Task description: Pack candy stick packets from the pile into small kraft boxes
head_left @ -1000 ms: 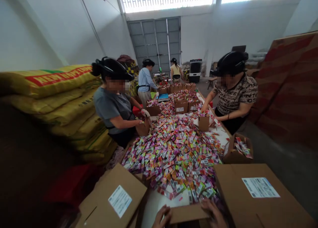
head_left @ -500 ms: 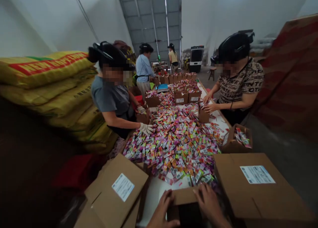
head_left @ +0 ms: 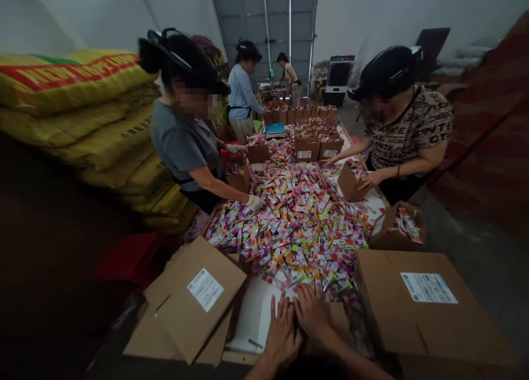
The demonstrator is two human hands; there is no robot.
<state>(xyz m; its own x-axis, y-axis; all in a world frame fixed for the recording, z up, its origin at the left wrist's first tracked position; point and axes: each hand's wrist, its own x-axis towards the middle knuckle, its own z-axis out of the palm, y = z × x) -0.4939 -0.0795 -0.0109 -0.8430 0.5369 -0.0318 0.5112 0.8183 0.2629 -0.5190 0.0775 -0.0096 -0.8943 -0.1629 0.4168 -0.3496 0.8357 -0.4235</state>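
Observation:
My left hand lies at the near end of the table, fingers stretched forward and holding nothing I can see. Close beside it, my right hand reaches to the near edge of a heap of small colourful packets, its fingers also extended. Below my right wrist is a brown cardboard box, mostly covered by my hands and forearms. Whether my palms press on it is hidden.
Flattened cartons lie on the left and a large labelled carton stands on the right. Two co-workers work along the table sides, with filled boxes farther back. Yellow sacks are stacked at left.
My hands have left the two sides of the small box and come together, farther forward over it. The right co-worker's box is now tilted; the left co-worker's gloved hands have shifted.

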